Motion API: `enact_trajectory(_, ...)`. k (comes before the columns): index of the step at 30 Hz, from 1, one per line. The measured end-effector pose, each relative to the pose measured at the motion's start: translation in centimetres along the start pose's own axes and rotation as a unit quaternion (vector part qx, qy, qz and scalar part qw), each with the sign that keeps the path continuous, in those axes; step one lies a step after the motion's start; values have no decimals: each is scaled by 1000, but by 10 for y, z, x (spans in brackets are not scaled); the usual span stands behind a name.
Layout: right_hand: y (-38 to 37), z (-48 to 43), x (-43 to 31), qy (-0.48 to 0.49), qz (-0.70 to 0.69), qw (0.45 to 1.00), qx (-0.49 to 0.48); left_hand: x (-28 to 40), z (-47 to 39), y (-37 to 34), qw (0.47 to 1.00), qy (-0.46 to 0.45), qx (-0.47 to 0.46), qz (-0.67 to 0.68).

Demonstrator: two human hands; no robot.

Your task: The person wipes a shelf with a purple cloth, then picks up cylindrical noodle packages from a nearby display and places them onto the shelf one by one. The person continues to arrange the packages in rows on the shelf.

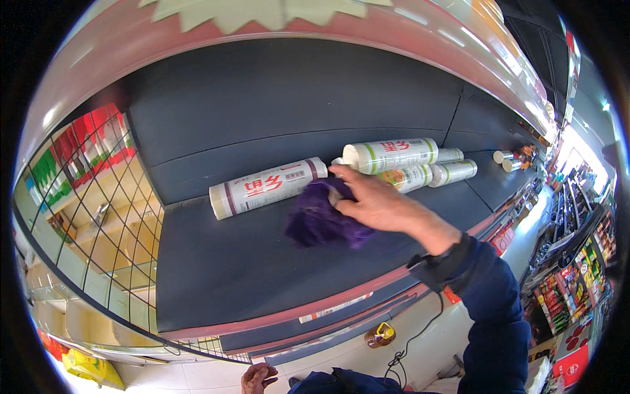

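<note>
My right hand [364,199] reaches over a dark grey shelf [236,276] and grips a bunched purple cloth [320,221]. Its fingertips are at the right end of a white cylindrical pack of dried noodles [268,187] with purple bands; whether they touch it is unclear. Just beyond the hand, a green-banded noodle pack [393,151] rests on top of another pack [408,178], which my hand partly covers. Low in the view, my left hand [258,378] hangs in front of the shelving, fingers loosely curled and apart, with nothing visible in it.
Black wire mesh [98,231] closes off the shelf's left end. More noodle packs [453,172] lie to the right. A jug with a yellow handle [380,336] stands on the floor below, near a dangling black cable [418,335]. Packed goods [566,295] line the right side.
</note>
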State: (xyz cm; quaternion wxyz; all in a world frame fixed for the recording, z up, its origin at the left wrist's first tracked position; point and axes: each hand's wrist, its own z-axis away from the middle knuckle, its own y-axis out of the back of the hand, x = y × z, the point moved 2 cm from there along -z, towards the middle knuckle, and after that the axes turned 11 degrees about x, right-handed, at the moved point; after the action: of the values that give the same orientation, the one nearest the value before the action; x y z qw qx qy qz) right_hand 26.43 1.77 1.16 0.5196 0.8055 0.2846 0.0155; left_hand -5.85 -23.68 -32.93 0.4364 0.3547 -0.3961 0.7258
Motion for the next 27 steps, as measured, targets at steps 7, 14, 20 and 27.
enact_trajectory(7,-52,-13,-11,197,87,973,-81,-14,10,2,1000,3,27,5)
enact_trajectory(14,-80,-44,-42,228,18,971,-65,-18,18,7,999,-1,35,3)
enact_trajectory(20,-92,-29,-114,324,-114,938,-44,-12,8,-2,999,7,42,1)
enact_trajectory(27,-32,31,-78,257,-157,924,-235,-10,2,9,998,32,52,8)
